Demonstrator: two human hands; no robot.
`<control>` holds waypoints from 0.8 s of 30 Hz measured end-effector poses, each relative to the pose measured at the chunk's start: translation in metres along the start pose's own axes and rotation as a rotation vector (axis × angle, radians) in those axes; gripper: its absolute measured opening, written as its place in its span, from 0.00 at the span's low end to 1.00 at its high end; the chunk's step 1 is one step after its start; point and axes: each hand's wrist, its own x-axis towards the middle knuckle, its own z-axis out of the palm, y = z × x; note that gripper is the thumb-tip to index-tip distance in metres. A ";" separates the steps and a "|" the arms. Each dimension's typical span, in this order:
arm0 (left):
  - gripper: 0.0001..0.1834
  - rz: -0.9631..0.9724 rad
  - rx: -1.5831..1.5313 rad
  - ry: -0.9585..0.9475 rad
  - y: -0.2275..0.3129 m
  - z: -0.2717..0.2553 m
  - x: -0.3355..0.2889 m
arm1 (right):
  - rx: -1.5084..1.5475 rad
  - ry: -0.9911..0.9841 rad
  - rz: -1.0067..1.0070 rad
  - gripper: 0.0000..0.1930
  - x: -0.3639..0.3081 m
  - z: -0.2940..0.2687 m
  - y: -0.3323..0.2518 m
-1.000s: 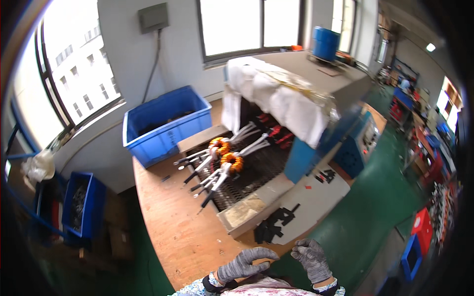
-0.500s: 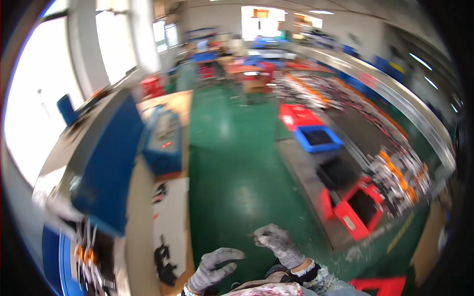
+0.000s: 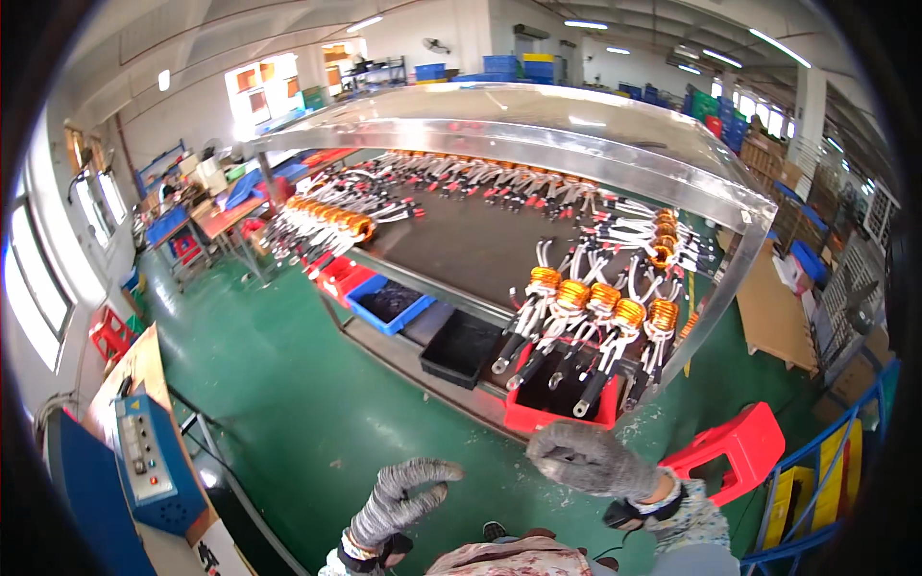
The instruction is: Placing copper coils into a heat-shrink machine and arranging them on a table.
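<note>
My left hand (image 3: 399, 499), in a grey knit glove, hovers over the green floor with thumb and fingers apart and nothing in it. My right hand (image 3: 591, 463), gloved the same way, is held out just short of the workbench's front edge; its fingers are loosely bent and no object shows in it. Beyond it, several copper-wound coils (image 3: 602, 300) with white leads and black-sleeved ends rest at the bench's near right corner. Their lugs hang over a red bin (image 3: 562, 411). A black bin (image 3: 459, 348) and a blue bin (image 3: 391, 303) stand left of that.
A metal-framed workbench (image 3: 461, 240) carries more coils along its far and side edges, under a raised shelf (image 3: 538, 139). A red stool (image 3: 732, 451) stands on the right by a blue rack (image 3: 816, 509). To the left is a blue control box (image 3: 158, 461) on a wooden table.
My view has swung right, from the aisle to the workbench, which now spans the middle. Both gloved hands stay raised in front of me, the right one now farther right.
</note>
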 end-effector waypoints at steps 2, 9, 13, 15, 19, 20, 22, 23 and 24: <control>0.14 0.034 0.001 -0.035 -0.005 -0.006 0.038 | -0.310 -0.050 -0.110 0.07 0.005 -0.035 -0.013; 0.13 0.144 0.094 -0.210 -0.023 -0.031 0.155 | -0.684 0.129 0.134 0.09 0.035 -0.118 0.010; 0.16 0.304 -0.082 -0.318 -0.036 -0.036 0.227 | -1.183 0.348 0.213 0.12 0.058 -0.138 0.081; 0.16 0.266 -0.038 -0.347 -0.048 -0.044 0.253 | -1.299 0.214 0.412 0.13 0.072 -0.139 0.099; 0.14 0.469 0.092 -0.468 -0.059 -0.066 0.304 | -1.370 0.033 0.645 0.11 0.088 -0.138 0.119; 0.14 0.349 0.018 -0.505 -0.063 -0.067 0.311 | -1.329 0.049 0.695 0.09 0.090 -0.138 0.114; 0.14 0.516 0.039 -0.550 -0.063 -0.062 0.339 | -1.450 0.079 0.704 0.09 0.098 -0.138 0.100; 0.14 0.686 0.069 -0.578 -0.064 -0.055 0.351 | -1.576 0.107 0.694 0.09 0.101 -0.138 0.096; 0.14 0.715 0.089 -0.613 -0.071 -0.044 0.361 | -1.660 0.173 0.521 0.10 0.103 -0.140 0.095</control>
